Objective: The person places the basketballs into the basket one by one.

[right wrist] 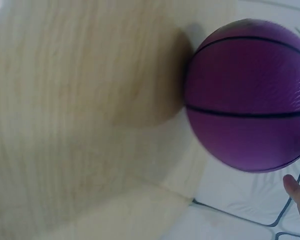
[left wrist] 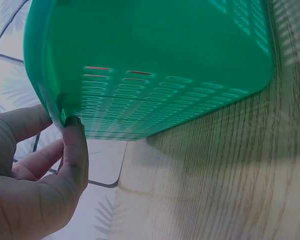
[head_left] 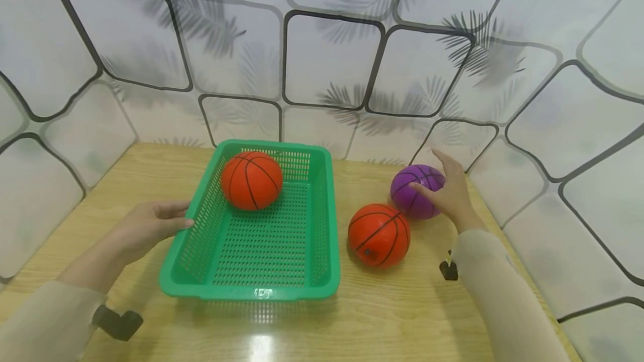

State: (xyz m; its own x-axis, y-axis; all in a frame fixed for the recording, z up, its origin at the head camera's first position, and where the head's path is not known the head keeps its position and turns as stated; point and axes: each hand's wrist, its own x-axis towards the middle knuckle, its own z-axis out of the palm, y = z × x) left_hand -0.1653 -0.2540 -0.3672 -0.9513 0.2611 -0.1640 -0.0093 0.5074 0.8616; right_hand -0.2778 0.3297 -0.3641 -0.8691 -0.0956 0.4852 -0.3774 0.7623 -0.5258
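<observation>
A green plastic basket [head_left: 264,244] with slotted walls stands on the table, an orange-red toy basketball [head_left: 251,181] lying in its far left part. At its left side my left hand [head_left: 151,225] pinches the rim between thumb and fingers, as the left wrist view shows from outside the basket wall [left wrist: 120,45]. To the right lies a purple toy basketball [head_left: 408,183] with black lines. My right hand [head_left: 457,197] is at its right side, thumb and fingers spread apart; fingertips [right wrist: 291,185] show close beside the purple ball in the right wrist view.
A second orange-red basketball [head_left: 378,236] lies between the basket and the purple ball, nearer the front. The wood-grain table [head_left: 382,312] meets a patterned wall covering [head_left: 332,60] at the back and on both sides.
</observation>
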